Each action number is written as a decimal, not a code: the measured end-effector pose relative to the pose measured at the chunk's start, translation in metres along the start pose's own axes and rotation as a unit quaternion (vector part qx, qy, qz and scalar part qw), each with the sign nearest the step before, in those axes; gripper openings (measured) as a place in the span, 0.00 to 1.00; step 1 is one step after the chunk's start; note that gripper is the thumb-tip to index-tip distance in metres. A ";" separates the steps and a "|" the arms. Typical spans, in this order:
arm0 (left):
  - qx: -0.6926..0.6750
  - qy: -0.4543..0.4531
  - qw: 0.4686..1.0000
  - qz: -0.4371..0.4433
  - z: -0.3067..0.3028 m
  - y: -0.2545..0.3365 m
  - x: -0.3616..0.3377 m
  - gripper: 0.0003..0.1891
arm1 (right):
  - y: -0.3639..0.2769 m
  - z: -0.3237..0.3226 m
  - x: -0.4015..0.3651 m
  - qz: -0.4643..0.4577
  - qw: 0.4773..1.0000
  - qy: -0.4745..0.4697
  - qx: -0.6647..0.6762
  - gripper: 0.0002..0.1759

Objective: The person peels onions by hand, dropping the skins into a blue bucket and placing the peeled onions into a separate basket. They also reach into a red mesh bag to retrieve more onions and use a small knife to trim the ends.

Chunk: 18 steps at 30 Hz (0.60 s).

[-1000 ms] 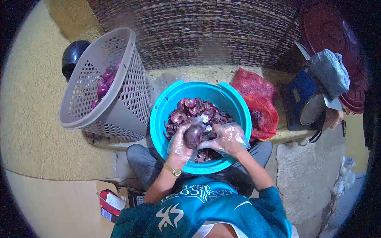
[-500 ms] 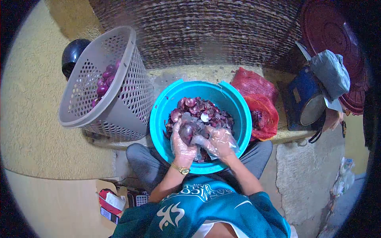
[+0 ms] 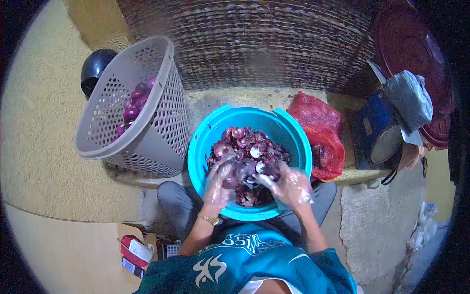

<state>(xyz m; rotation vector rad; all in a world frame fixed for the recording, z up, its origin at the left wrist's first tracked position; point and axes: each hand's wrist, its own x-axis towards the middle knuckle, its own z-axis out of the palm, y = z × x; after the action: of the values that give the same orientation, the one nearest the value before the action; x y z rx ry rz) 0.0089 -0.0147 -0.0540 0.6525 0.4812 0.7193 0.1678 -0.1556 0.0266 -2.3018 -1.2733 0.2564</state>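
Note:
Both my hands wear clear plastic gloves and are over a turquoise tub (image 3: 196, 147) between my legs. My left hand (image 3: 218, 188) is wrapped round a red onion (image 3: 232, 177), blurred by motion. My right hand (image 3: 294, 188) is beside it with thumb and fingers bent round something dark that I cannot make out. Under the hands, the tub holds a heap of red onions and loose dark onion skins (image 3: 247, 137). A pale round piece (image 3: 255, 152) shows among them.
At the left, a tilted grey perforated basket (image 3: 171, 122) has several shiny purple onions (image 3: 132, 112) in it. A red mesh sack (image 3: 318, 115) with onions touches the tub's right side. Further right are a blue weighing scale (image 3: 374, 117), a grey plastic bag (image 3: 409, 95) and a maroon lid (image 3: 411, 49).
My right hand has moved right, away from the left hand, and turned. The left hand still holds the onion, slightly lower. The whole view has shifted a little.

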 end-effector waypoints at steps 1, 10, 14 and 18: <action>0.157 0.009 0.984 0.083 -0.001 0.009 -0.004 0.25 | 0.007 -0.003 -0.004 0.003 0.999 0.045 0.022 0.30; 0.394 0.052 0.896 0.197 -0.016 0.042 -0.009 0.23 | 0.109 0.053 0.000 -0.010 0.949 0.250 0.190 0.16; 0.390 0.028 0.896 0.210 -0.025 0.036 -0.007 0.24 | 0.079 0.035 0.005 0.083 0.925 0.128 0.347 0.13; 0.388 0.040 0.894 0.219 -0.019 0.042 -0.011 0.21 | 0.096 0.048 0.008 0.058 0.929 0.190 0.311 0.14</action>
<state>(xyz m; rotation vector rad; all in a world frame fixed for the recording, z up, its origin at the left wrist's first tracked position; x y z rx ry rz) -0.0285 0.0083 -0.0367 1.5242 0.7154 0.9836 0.2241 -0.1758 -0.0622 -1.7629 -0.7229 0.2038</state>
